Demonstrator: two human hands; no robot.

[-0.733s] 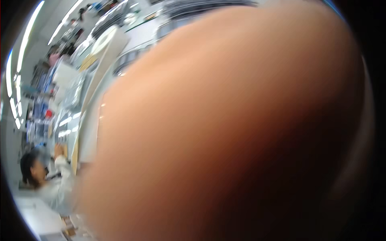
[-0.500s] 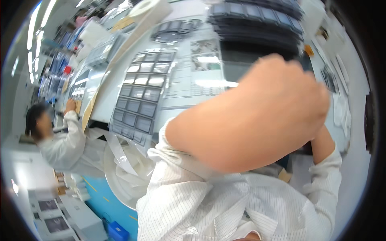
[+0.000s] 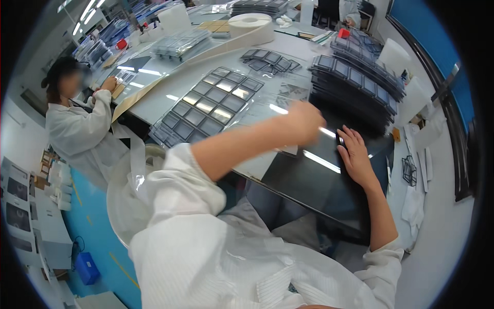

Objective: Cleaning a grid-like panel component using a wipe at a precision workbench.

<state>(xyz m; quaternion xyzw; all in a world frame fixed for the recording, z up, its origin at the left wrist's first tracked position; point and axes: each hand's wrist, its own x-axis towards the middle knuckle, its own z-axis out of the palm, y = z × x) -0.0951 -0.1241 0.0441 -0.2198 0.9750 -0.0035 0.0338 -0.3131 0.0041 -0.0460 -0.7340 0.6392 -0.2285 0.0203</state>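
Note:
My left hand (image 3: 307, 123) is closed over the far left part of a glossy black panel (image 3: 303, 180) on the bench. Its fingers are smeared a little and curl inward, hiding anything in them. Lying on the same panel, my right hand (image 3: 356, 157) has its fingers stretched out and slightly apart. By its thumb and fingertips shows a small dark edge (image 3: 340, 139), too small to name. Beyond both hands rises a tall stack of black-framed trays (image 3: 355, 77). Left of my left hand, a sheet of grey framed rectangles (image 3: 208, 105) lies on the bench.
A wide white tape roll (image 3: 249, 23) stands at the back, its strip running along the bench. Smaller framed pieces (image 3: 270, 61) lie behind the sheet. A white bin (image 3: 121, 201) sits at lower left. Another person (image 3: 85, 123) works at the left. Thin black frames (image 3: 409, 171) lie far right.
My left hand and forearm have come down from near the camera to the black panel. My right hand, hidden behind that arm before, now shows. The view has swung and takes in more bench.

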